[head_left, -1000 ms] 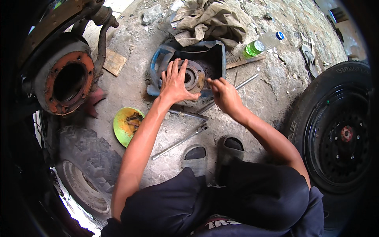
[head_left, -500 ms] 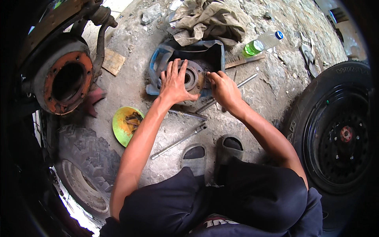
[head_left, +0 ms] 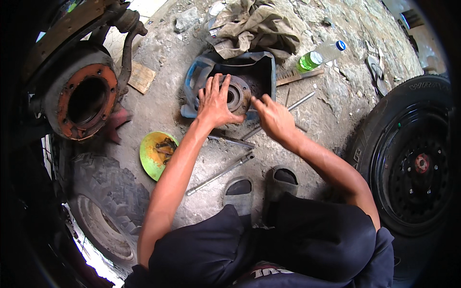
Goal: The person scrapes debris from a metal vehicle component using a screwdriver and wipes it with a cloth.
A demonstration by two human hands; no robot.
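Note:
A round, greasy metal hub flange with a dark centre bore and bolt holes along its rim rests tilted on a cut-open blue plastic container. My left hand clasps the flange from the left, its fingers spread over the face and the thumb at the lower edge. At the flange's right edge, my right hand is closed, its fingertips pinched by the rim. Whatever lies between those fingertips is too small or hidden to make out. A dark rod end shows beside the right hand.
A green bowl holds dirty bolts. Metal bars lie before my sandals. Behind are a wire brush, a bottle of green liquid and a crumpled cloth. An axle housing stands left; a wheel lies right.
The whole view has shifted slightly. My right hand has turned a little at the flange's rim, its fingertips still there. The left hand keeps its hold.

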